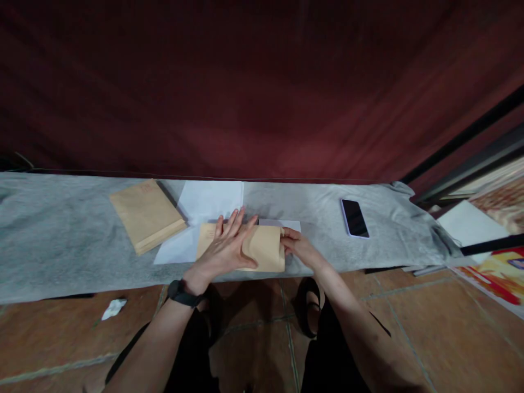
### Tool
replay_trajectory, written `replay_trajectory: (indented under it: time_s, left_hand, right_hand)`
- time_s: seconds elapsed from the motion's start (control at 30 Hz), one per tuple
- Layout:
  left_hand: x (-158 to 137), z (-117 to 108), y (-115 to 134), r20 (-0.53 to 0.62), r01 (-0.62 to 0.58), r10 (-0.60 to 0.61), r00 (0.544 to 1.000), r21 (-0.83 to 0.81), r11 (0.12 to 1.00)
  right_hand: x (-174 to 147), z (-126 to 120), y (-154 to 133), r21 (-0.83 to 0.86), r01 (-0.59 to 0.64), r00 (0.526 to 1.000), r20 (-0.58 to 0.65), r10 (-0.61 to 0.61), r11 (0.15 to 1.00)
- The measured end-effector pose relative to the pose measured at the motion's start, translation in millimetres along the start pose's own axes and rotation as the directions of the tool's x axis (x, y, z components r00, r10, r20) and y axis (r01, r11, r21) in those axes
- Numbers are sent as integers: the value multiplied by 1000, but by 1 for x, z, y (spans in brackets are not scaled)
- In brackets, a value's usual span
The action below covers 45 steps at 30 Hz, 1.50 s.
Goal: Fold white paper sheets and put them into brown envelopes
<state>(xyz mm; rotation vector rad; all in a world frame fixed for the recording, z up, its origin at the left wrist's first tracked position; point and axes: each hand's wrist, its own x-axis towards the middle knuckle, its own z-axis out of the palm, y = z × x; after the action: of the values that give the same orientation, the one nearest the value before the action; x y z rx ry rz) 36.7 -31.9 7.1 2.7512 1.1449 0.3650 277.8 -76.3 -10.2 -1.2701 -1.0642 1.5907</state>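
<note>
A brown paper envelope (266,248) lies lengthwise near the front edge of the cloth-covered surface. My left hand (229,245) rests on it with fingers spread, pressing its middle. At the envelope's right end, my right hand (301,246) pinches the edge, where the paper bulges a little; some of its fingertips are hidden there. White paper sheets (210,199) lie partly beneath the envelope, and a white paper edge (286,224) shows behind it. To the left is a stack of brown envelopes (145,215) with red print on the top one.
A phone (355,218) with a pale purple edge lies on the grey cloth (319,202) to the right. Behind rises a dark red curtain-like surface (254,109). A crumpled white scrap (114,309) is on the tiled floor; a colourful printed box or sheet (499,273) sits far right.
</note>
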Motion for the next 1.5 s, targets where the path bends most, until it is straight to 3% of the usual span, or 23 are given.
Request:
replay_trajectory:
  time_s: [0.2,0.37,0.57,0.73,0.9,1.0,1.1,1.17,1.23,1.3,1.37,1.43,1.5]
  left_hand:
    - [-2,16,3,191,-71,79,978,-51,996]
    - [6,14,9,120,-71,75,990,-42,997]
    - [7,5,17,21,-92,93,995,-45,995]
    - [6,9,16,67,-59,62,996,-41,997]
    - [7,9,14,79,-44,46,996,-29,999]
    - [7,5,15,30,-52,52,998,-7,999]
    - [8,4,15,-2,-56,56,998,16,998]
    - [7,5,14,-3,-57,57,998,30,998]
    - [8,7,13,-6,-51,52,999,45,998]
    - [8,8,12,-21,-48,49,999,64,997]
    - [9,7,14,-36,-57,60,998,82,995]
    - [9,6,16,-43,-78,82,996,91,993]
    - [9,5,18,-41,-103,107,993,87,991]
  right_hand:
    - [5,-13,4,-110,10,999,-43,-15,994]
    - [5,-15,4,-84,33,994,-103,-41,996]
    - [0,-17,6,-110,-6,1000,28,9,994]
    - [12,-21,22,-227,112,985,-106,-139,967]
    - [15,-24,29,-313,121,973,-149,-174,942]
    - [9,-25,25,-484,96,938,-248,-242,870]
    - [2,-24,16,-646,81,848,-356,-393,759]
    - [-3,-22,10,-709,113,786,-365,-499,697]
    - [-6,-18,4,-717,168,765,-339,-548,677]
    - [-8,-15,-1,-630,227,794,-321,-516,742]
    - [-8,-13,-4,-442,258,847,-324,-421,859]
    - [-8,-12,-5,-196,219,914,-303,-271,956]
    - [-9,-12,-3,-8,108,974,-200,-108,994]
